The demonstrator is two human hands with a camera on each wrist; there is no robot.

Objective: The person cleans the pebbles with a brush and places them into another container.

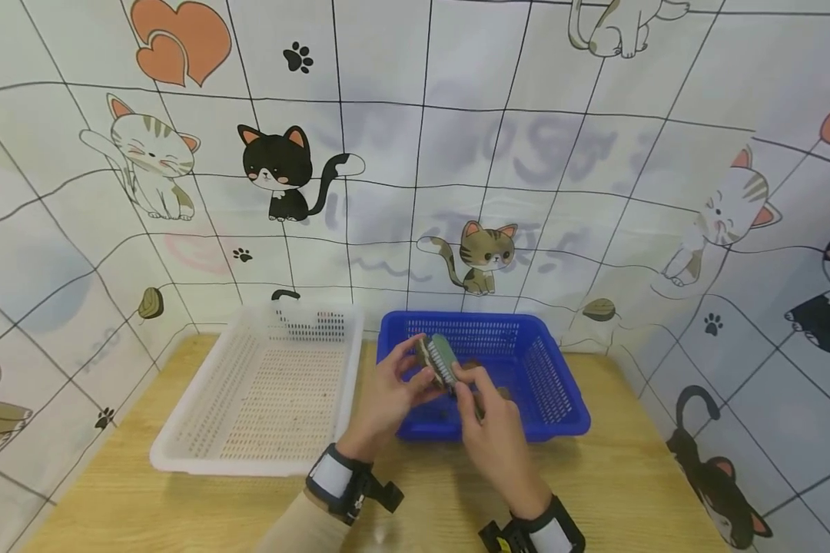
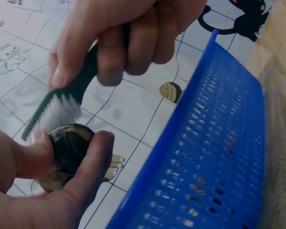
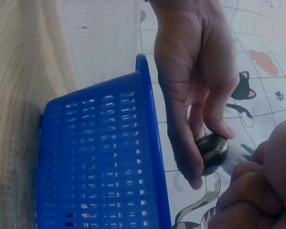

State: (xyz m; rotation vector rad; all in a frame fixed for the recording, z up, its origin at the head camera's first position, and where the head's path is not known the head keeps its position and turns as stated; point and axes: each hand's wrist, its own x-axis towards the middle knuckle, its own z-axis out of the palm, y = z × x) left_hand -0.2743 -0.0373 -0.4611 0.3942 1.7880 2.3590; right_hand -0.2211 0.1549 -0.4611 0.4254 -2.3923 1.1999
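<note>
My left hand (image 1: pixel 390 399) pinches a dark, glossy, rounded clam (image 2: pixel 71 150) with pale markings between thumb and fingers. My right hand (image 1: pixel 496 434) grips the handle of a green scrubbing brush (image 1: pixel 444 352), its white bristles (image 2: pixel 59 112) facing the clam. In the left wrist view the bristles meet the clam's upper edge. Both hands are held above the front of the blue basket (image 1: pixel 577 415). Several brownish pieces (image 1: pixel 503 392) lie inside that basket, partly hidden by my right hand and the brush.
A white perforated basket (image 1: pixel 180 430) stands left of the blue one on the wooden table (image 1: pixel 636 468). Small dark specks dot its floor. Sheeting (image 1: pixel 387 153) printed with cats and a grid covers the walls behind and at both sides.
</note>
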